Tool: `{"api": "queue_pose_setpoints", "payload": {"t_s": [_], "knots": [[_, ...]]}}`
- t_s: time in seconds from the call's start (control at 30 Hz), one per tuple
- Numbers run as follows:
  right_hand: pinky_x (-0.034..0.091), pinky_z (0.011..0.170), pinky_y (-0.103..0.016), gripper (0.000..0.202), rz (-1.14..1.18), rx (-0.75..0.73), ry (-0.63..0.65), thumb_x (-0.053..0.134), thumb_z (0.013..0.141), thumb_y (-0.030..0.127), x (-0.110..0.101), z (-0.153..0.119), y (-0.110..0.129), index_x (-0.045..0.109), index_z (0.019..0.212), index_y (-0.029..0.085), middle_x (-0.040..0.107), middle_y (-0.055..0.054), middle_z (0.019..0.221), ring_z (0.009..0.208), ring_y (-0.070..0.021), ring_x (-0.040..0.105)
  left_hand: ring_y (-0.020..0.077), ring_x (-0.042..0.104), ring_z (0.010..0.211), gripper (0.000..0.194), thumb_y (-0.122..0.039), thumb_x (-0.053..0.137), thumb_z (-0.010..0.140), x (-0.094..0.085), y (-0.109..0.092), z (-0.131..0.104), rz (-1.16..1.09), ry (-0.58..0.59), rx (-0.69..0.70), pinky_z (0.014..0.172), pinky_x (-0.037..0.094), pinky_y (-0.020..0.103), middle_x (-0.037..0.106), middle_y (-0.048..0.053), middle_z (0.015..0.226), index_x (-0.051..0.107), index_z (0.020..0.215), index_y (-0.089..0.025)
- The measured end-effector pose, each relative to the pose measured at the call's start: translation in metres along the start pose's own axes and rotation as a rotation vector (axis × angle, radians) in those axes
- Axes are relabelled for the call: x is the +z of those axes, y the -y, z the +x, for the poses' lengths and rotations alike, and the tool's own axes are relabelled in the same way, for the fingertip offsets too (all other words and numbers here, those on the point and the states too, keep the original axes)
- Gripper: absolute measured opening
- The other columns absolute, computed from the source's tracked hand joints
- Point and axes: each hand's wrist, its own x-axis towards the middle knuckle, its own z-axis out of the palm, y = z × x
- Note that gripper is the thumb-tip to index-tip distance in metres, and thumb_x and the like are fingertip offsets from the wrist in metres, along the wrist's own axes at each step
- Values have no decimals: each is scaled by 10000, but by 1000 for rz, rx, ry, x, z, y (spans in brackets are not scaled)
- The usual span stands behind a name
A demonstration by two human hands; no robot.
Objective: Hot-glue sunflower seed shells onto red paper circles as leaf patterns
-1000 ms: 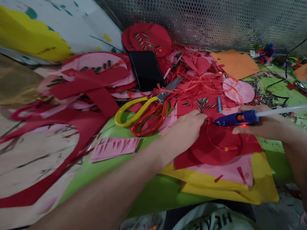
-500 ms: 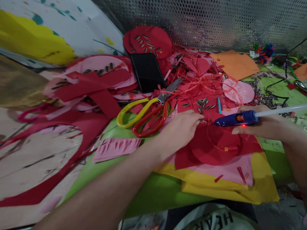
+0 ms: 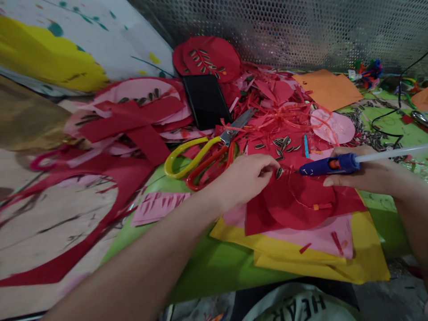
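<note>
My right hand point(image 3: 356, 176) is wrapped round a blue hot glue gun point(image 3: 329, 164), whose clear glue stick point(image 3: 391, 154) juts out to the right. Its nozzle points left, over a red paper disc point(image 3: 302, 200). Curving across this disc is a thin red-orange strand point(image 3: 294, 194) with an orange piece point(image 3: 321, 207) at its lower end. My left hand point(image 3: 252, 176) has its fingers pinched at the disc's upper left edge. A striped sunflower seed point(image 3: 279, 172) shows at those fingertips. Several more sunflower seeds point(image 3: 282, 143) lie on red paper just beyond.
Yellow-and-red-handled scissors point(image 3: 214, 147) lie left of centre, near a black phone point(image 3: 207, 101). Red and pink paper scraps point(image 3: 267, 96) pile up behind. A seed-decorated red disc point(image 3: 214, 55) leans at the back. A black cable point(image 3: 384, 119) runs at right.
My left hand has drawn back slightly to the left from the nozzle, and the sunflower seed at its fingertips now shows clearly. The glue gun has hardly moved.
</note>
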Motion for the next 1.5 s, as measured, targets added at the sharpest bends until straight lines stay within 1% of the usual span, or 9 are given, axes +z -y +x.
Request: {"api": "queue_pose_setpoints", "payload": {"t_s": [0.1, 0.2, 0.4, 0.53, 0.83, 1.1, 1.3, 1.4, 1.5], "knots": [[340, 497, -245, 378, -15, 6, -12, 650, 678, 560, 0, 0, 0, 629, 843, 221, 569, 29, 627, 560, -129, 489, 137, 618, 807, 286, -112, 437, 783, -1, 8, 2, 119, -16, 119, 787, 477, 262, 685, 21, 890, 663, 947, -173], [345, 508, -248, 386, -23, 8, -16, 645, 679, 561, 0, 1, 0, 633, 857, 219, 572, 25, 641, 565, -131, 488, 162, 602, 886, 259, -182, 466, 834, 0, 11, 4, 189, 29, 200, 846, 462, 298, 655, 55, 958, 652, 1013, -162], [350, 534, -250, 390, -37, 23, 20, 638, 687, 562, -2, 1, 1, 620, 869, 217, 562, 26, 648, 565, -124, 462, 175, 588, 923, 301, -172, 459, 865, -1, 9, 9, 243, 105, 215, 852, 449, 303, 618, 70, 964, 625, 1115, -162], [346, 545, -254, 377, -69, 29, 49, 611, 720, 552, -3, 0, 5, 595, 861, 203, 553, 20, 647, 562, -122, 440, 173, 589, 908, 294, -153, 450, 867, -3, 8, 11, 254, 156, 211, 843, 447, 311, 610, 70, 981, 633, 1097, -167], [350, 556, -242, 380, -51, 3, 25, 610, 716, 567, -2, 0, 2, 578, 817, 202, 559, 26, 671, 564, -108, 433, 162, 587, 876, 188, -226, 516, 854, -3, 8, 12, 251, 148, 245, 808, 449, 285, 605, 48, 936, 634, 986, -163], [343, 529, -231, 371, -54, 18, 18, 618, 701, 570, -1, 2, 0, 583, 811, 218, 550, 37, 643, 567, -114, 451, 200, 586, 916, 215, -258, 443, 900, 7, 7, 13, 278, 133, 176, 816, 450, 326, 617, 68, 952, 626, 931, -150], [331, 511, -235, 373, -50, 38, 8, 632, 679, 571, -1, 2, 1, 552, 731, 210, 505, 48, 577, 526, -107, 416, 219, 597, 921, 253, -220, 384, 913, 8, 4, 13, 307, 122, 141, 799, 441, 348, 642, 81, 967, 623, 925, -140], [339, 524, -231, 361, -52, 36, 12, 633, 688, 561, -1, 1, 0, 564, 768, 215, 523, 46, 602, 546, -107, 438, 213, 604, 883, 239, -213, 412, 893, 6, 4, 13, 253, 122, 127, 773, 434, 332, 659, 69, 921, 640, 882, -140], [346, 533, -231, 353, -44, 18, 21, 634, 697, 551, -1, 1, 0, 570, 788, 216, 538, 39, 622, 558, -110, 450, 173, 607, 782, 205, -201, 463, 852, 2, 3, 12, 133, 106, 79, 724, 427, 280, 670, 38, 828, 655, 814, -142]]}}
